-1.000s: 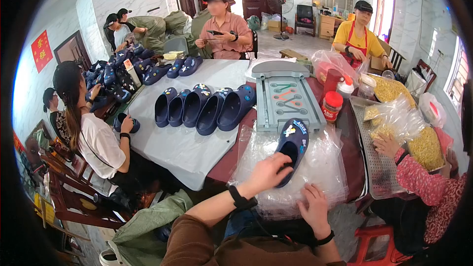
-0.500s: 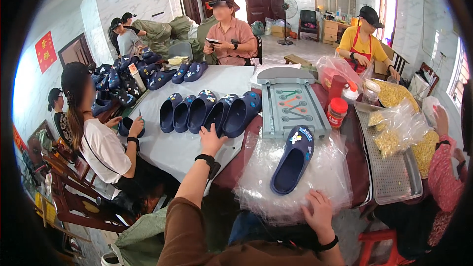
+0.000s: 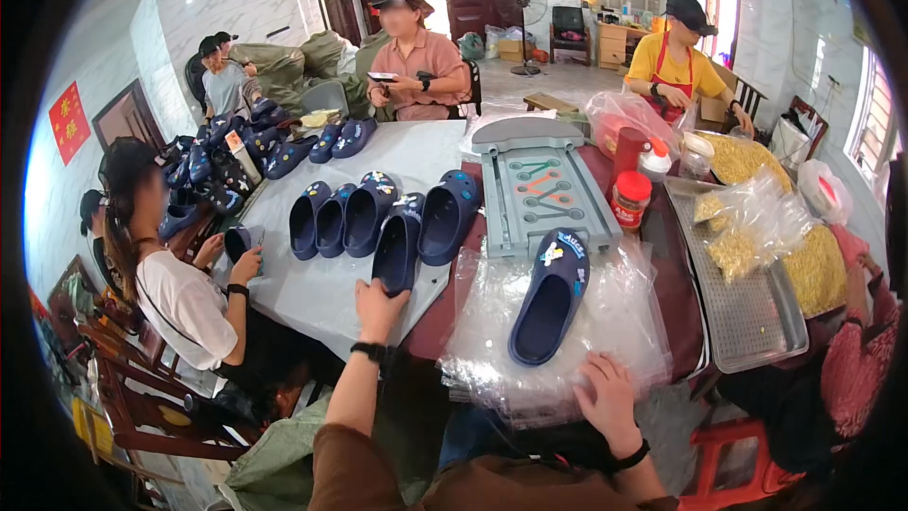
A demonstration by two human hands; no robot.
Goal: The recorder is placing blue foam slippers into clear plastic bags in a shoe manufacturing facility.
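Her left hand (image 3: 378, 308) grips the heel of a navy clog (image 3: 398, 244) whose length runs straight away from her, while her right hand (image 3: 608, 402), farther off, lies flat on the plastic bags (image 3: 619, 312).

left hand (image 3: 378, 308): bare, no glove, no rings seen | left wrist: black watch-like band | left sleeve: brown, reaching to about the elbow | right hand (image 3: 608, 402): bare, fingers (image 3: 594, 371) uncovered | right wrist: thin black band | right sleeve: same brown cloth, seen at lower edge
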